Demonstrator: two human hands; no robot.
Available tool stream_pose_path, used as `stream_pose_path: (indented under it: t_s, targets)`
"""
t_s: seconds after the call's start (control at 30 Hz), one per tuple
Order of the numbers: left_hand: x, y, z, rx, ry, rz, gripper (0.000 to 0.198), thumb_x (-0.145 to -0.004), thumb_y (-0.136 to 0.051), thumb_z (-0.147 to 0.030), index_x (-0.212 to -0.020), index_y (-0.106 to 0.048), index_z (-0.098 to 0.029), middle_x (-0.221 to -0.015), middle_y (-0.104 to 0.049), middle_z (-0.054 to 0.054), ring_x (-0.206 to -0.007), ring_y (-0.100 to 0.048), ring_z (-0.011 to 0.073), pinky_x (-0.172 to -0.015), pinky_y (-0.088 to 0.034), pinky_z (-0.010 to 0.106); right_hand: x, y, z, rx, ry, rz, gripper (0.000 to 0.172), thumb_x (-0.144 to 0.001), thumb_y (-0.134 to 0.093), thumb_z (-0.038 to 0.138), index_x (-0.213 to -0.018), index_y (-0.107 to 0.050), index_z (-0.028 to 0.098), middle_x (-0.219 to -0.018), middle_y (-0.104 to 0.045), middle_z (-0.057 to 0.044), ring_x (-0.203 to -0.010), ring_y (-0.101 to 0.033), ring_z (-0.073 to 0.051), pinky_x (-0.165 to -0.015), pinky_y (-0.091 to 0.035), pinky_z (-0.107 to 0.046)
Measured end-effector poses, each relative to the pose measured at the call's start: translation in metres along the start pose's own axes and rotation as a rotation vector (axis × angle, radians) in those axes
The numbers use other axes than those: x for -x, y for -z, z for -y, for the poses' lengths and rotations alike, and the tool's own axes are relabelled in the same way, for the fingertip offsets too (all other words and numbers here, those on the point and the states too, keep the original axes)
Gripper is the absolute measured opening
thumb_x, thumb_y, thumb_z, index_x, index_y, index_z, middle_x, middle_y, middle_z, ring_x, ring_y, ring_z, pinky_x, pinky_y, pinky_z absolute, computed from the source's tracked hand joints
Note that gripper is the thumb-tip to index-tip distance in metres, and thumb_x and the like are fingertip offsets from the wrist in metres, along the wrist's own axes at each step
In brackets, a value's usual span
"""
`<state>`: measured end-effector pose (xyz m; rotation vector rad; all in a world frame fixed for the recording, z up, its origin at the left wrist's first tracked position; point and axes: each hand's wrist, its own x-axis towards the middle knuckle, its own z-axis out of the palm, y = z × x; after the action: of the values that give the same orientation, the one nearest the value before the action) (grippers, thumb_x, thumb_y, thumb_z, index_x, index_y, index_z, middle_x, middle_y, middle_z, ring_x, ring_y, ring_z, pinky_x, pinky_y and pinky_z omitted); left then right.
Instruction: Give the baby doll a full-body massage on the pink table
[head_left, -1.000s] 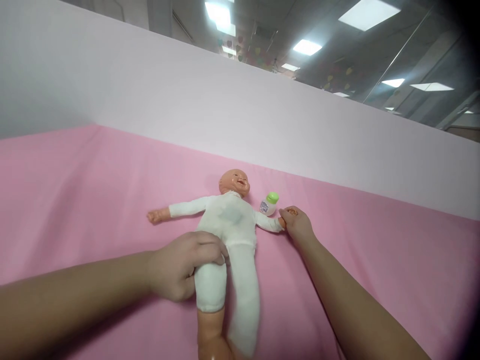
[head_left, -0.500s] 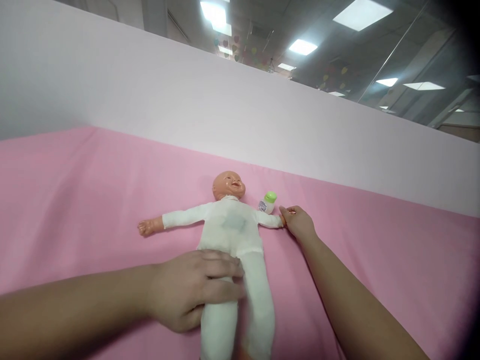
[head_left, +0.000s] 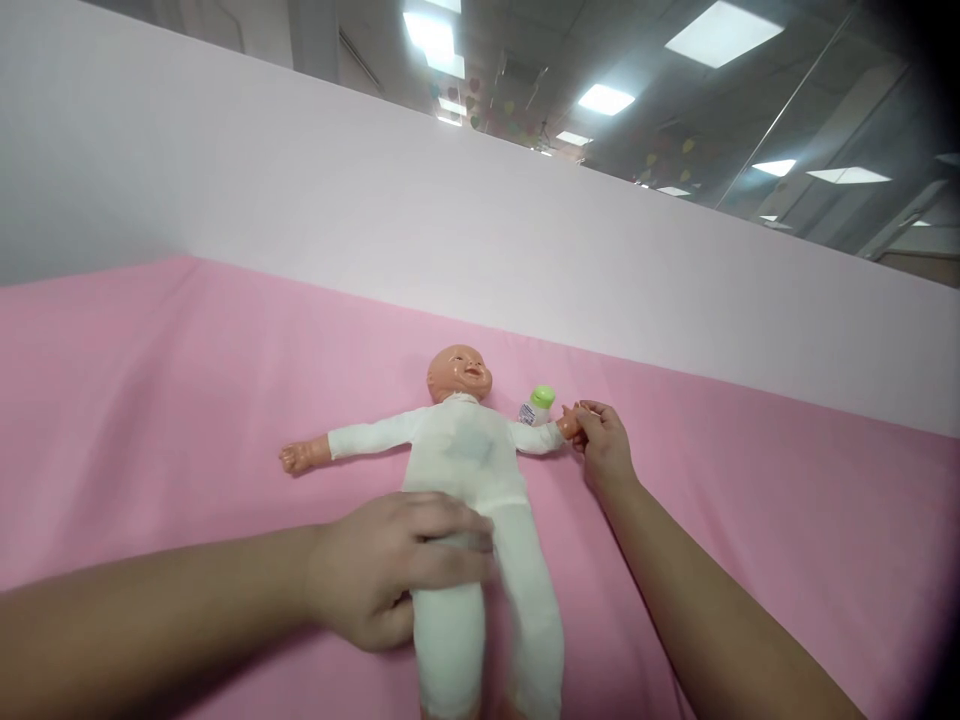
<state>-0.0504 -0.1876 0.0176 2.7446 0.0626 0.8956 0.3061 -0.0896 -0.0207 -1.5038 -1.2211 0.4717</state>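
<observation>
A baby doll (head_left: 465, 450) with a white cloth body lies on its back, arms spread and head away from me. My left hand (head_left: 401, 565) is closed across the doll's upper leg on the left, fingers over the top and thumb at the near side. Those fingertips are slightly blurred. With thumb and fingers, my right hand (head_left: 606, 445) pinches the doll's small plastic hand (head_left: 571, 421) on the right. Close to that arm stands a small bottle (head_left: 537, 404) with a green cap and a printed label. The doll's feet are mostly cut off by the lower frame edge.
A pink sheet (head_left: 225, 400) with soft folds covers the surface under the doll. Behind it rises a plain white partition (head_left: 337, 200). Above the partition are a glass pane and lit ceiling panels (head_left: 606, 99).
My right fingers have shifted on the doll's hand, so more of it shows now. The doll's legs have swung slightly to the right, with my left hand still on one.
</observation>
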Motion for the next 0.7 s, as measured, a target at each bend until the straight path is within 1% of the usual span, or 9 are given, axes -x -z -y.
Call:
stream_pose_path:
  t_s: [0.07, 0.13, 0.23, 0.27, 0.3, 0.37, 0.43, 0.57, 0.7]
  targets:
    - [0.002, 0.002, 0.003, 0.008, 0.052, -0.073, 0.054, -0.090, -0.055, -0.023, -0.144, -0.051, -0.020, -0.139, -0.061, 0.019, -0.125, -0.064, 0.0312, -0.104, -0.057, 0.045, 0.012, -0.005, 0.012, -0.081, 0.069, -0.026, 0.051, -0.092, -0.057, 0.057, -0.126, -0.049, 0.019, -0.097, -0.070, -0.005, -0.066, -0.061, -0.014, -0.064, -0.055, -0.030]
    - [0.006, 0.003, 0.006, -0.002, 0.105, -0.150, 0.059, -0.092, -0.052, -0.021, -0.150, -0.045, -0.019, -0.141, -0.059, 0.019, -0.131, -0.060, 0.0314, -0.107, -0.055, 0.047, 0.027, -0.012, 0.025, -0.108, 0.155, -0.028, 0.053, -0.088, -0.068, 0.053, -0.126, -0.051, 0.021, -0.105, -0.070, -0.006, -0.075, -0.065, -0.016, -0.072, -0.058, -0.032]
    - [0.010, 0.004, 0.012, -0.049, 0.218, -0.241, 0.062, -0.094, -0.049, -0.019, -0.155, -0.039, -0.021, -0.147, -0.057, 0.016, -0.140, -0.052, 0.0324, -0.116, -0.046, 0.053, 0.051, -0.028, 0.039, 0.070, 0.404, 0.037, 0.046, -0.094, -0.067, 0.044, -0.135, -0.059, 0.025, -0.119, -0.071, -0.010, -0.091, -0.068, -0.022, -0.078, -0.060, -0.039]
    - [0.010, 0.005, 0.014, -0.076, 0.257, -0.268, 0.062, -0.095, -0.049, -0.018, -0.155, -0.039, -0.022, -0.149, -0.055, 0.015, -0.141, -0.050, 0.0327, -0.117, -0.044, 0.055, 0.057, -0.033, 0.042, 0.156, 0.508, 0.073, 0.042, -0.097, -0.063, 0.039, -0.137, -0.061, 0.027, -0.123, -0.071, -0.009, -0.100, -0.068, -0.025, -0.085, -0.060, -0.043]
    - [0.010, 0.006, 0.017, -0.110, 0.285, -0.295, 0.061, -0.095, -0.050, -0.018, -0.155, -0.039, -0.023, -0.151, -0.053, 0.015, -0.142, -0.049, 0.0328, -0.118, -0.043, 0.056, 0.061, -0.038, 0.043, 0.238, 0.617, 0.119, 0.040, -0.099, -0.059, 0.034, -0.139, -0.062, 0.029, -0.128, -0.070, -0.009, -0.110, -0.066, -0.027, -0.094, -0.058, -0.048]
    - [0.009, 0.008, 0.022, -0.179, 0.291, -0.341, 0.061, -0.094, -0.056, -0.017, -0.153, -0.043, -0.024, -0.152, -0.051, 0.014, -0.141, -0.050, 0.0326, -0.116, -0.045, 0.055, 0.066, -0.045, 0.045, 0.354, 0.824, 0.214, 0.043, -0.099, -0.052, 0.022, -0.140, -0.063, 0.029, -0.140, -0.066, -0.006, -0.129, -0.057, -0.030, -0.111, -0.048, -0.055]
    - [0.006, 0.010, 0.029, -0.238, 0.282, -0.326, 0.058, -0.093, -0.059, -0.016, -0.149, -0.049, -0.026, -0.148, -0.056, 0.012, -0.136, -0.055, 0.0312, -0.113, -0.049, 0.052, 0.066, -0.048, 0.045, 0.422, 0.941, 0.296, 0.049, -0.098, -0.049, 0.015, -0.143, -0.061, 0.029, -0.150, -0.059, -0.004, -0.139, -0.049, -0.030, -0.119, -0.040, -0.057]
    - [0.003, 0.011, 0.042, -0.259, 0.291, -0.177, 0.049, -0.096, -0.052, -0.012, -0.142, -0.057, -0.026, -0.143, -0.062, 0.007, -0.130, -0.062, 0.0269, -0.108, -0.054, 0.043, 0.064, -0.047, 0.045, 0.462, 0.929, 0.341, 0.050, -0.099, -0.048, 0.015, -0.147, -0.059, 0.028, -0.152, -0.057, -0.005, -0.138, -0.050, -0.028, -0.121, -0.038, -0.054]
    - [0.007, 0.007, 0.047, -0.234, 0.321, -0.139, 0.050, -0.098, -0.050, -0.013, -0.146, -0.055, -0.025, -0.151, -0.056, 0.008, -0.136, -0.058, 0.0278, -0.113, -0.051, 0.043, 0.064, -0.049, 0.047, 0.401, 0.866, 0.287, 0.041, -0.102, -0.053, 0.024, -0.142, -0.061, 0.029, -0.142, -0.064, -0.006, -0.129, -0.057, -0.026, -0.118, -0.042, -0.052]
